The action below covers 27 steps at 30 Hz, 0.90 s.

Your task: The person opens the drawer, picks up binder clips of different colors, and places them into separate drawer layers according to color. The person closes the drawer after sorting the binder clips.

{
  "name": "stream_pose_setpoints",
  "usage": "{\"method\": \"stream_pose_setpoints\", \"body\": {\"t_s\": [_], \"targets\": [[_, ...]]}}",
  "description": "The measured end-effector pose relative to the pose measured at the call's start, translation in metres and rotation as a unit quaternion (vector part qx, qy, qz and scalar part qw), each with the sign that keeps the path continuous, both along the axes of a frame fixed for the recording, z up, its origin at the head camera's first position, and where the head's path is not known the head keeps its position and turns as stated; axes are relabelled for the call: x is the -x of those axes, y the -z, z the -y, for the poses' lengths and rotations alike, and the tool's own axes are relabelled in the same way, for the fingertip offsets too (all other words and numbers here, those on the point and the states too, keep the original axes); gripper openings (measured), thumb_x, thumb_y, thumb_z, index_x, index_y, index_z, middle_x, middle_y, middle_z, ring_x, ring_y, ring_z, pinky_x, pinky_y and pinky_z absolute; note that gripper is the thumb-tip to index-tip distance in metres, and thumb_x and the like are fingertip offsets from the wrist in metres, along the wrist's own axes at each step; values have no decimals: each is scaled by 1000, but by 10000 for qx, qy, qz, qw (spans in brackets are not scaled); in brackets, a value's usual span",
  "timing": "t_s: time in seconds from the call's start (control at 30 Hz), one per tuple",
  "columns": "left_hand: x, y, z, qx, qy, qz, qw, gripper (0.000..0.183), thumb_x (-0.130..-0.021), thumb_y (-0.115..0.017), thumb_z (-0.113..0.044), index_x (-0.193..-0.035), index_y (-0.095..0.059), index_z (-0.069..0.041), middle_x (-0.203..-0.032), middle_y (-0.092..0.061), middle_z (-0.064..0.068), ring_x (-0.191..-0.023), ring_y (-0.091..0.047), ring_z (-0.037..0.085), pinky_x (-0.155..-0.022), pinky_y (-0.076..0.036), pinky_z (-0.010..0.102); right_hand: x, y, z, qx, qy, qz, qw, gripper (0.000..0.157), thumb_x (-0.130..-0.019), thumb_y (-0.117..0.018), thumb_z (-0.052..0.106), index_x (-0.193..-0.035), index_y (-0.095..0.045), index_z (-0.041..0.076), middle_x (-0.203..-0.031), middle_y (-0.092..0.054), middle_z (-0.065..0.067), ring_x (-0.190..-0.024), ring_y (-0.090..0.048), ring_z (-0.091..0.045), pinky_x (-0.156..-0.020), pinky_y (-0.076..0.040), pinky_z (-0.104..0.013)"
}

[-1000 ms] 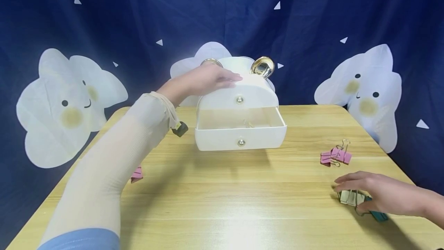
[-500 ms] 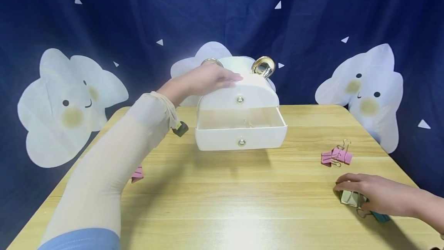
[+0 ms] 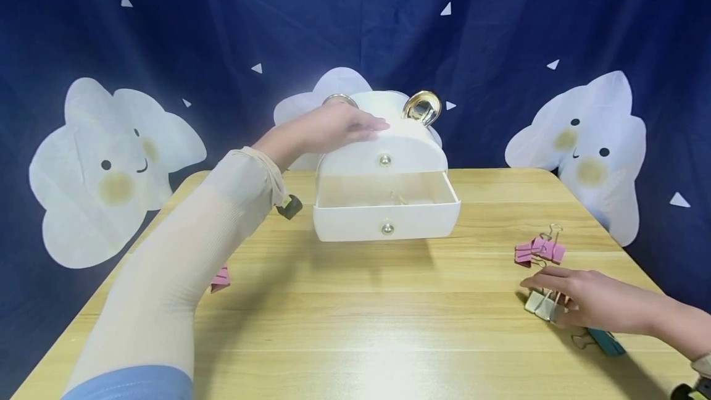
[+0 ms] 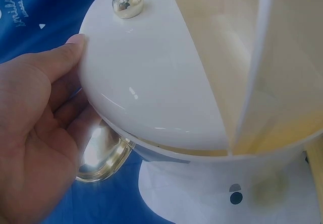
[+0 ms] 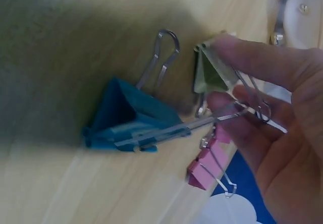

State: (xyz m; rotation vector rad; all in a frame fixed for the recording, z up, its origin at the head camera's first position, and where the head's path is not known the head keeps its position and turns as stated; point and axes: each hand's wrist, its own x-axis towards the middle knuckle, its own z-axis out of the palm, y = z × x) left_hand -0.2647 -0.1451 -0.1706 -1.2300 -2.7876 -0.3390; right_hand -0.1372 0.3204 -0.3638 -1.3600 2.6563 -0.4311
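My left hand (image 3: 328,128) rests on the rounded top of a white drawer box (image 3: 411,150), its thumb at the front edge in the left wrist view. The box's lower drawer (image 3: 350,224) stands pulled out, with a small clear-and-gold item (image 3: 399,198) inside. At the right of the table my right hand (image 3: 611,301) pinches a pale green binder clip (image 3: 536,304) between thumb and fingers. Beside it a teal binder clip (image 5: 136,115) lies on the wood, its wire handles spread in the right wrist view.
Pink binder clips (image 3: 547,249) lie behind the right hand. Another pink clip (image 3: 220,278) is partly hidden by the left forearm. Round gold ears (image 3: 423,107) stick up from the box. A dark blue cloth (image 3: 478,48) with clouds hangs behind the wooden table (image 3: 355,326).
My right hand has moved slightly left and away from me with the pale green binder clip, separating it from the teal one. My left hand and the box have stayed put.
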Motion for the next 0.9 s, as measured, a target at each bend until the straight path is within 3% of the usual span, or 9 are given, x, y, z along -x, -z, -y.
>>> {"method": "stream_pose_setpoints", "body": {"t_s": [0.17,0.37,0.57,0.63,0.9], "targets": [[-1,-1,0,-22,-13,56,10000,36,-101,-56,-26,-136,-60,-18,-136,-57,-4,-127,-51,12,-107,-37,27,0,-1,2,-227,-240,449,9984,85,-63,-69,-13,-141,-51,15,-124,-54,-6,-68,-44,5,-53,-38,-16],[-1,0,-1,-25,-17,84,10000,36,-101,-56,-27,-136,-60,-17,-137,-57,-4,-127,-50,12,-107,-37,27,1,2,10,-514,-261,-259,9980,69,-67,-74,-11,-131,-58,9,-117,-60,-6,-64,-50,4,-55,-48,-23],[-1,1,-1,-56,10,86,9999,36,-101,-56,-26,-136,-60,-17,-136,-58,-3,-126,-51,12,-106,-37,27,2,0,15,-467,-117,-914,9946,64,-68,-82,4,-128,-61,11,-116,-66,-6,-70,-50,5,-53,-43,-21],[-1,0,-1,-68,15,92,9999,36,-101,-56,-25,-136,-60,-17,-136,-58,-3,-127,-51,13,-107,-37,28,3,-1,17,-373,-179,-1079,9933,64,-67,-85,7,-127,-62,12,-117,-67,-5,-77,-54,2,-55,-46,-23],[-1,0,-1,-10,-28,98,9999,37,-102,-55,-27,-137,-59,-18,-137,-57,-5,-127,-50,11,-107,-36,27,7,-3,27,-102,-455,-1224,9914,58,-69,-88,20,-121,-65,13,-114,-68,3,-96,-67,-13,-70,-57,-32]]}}
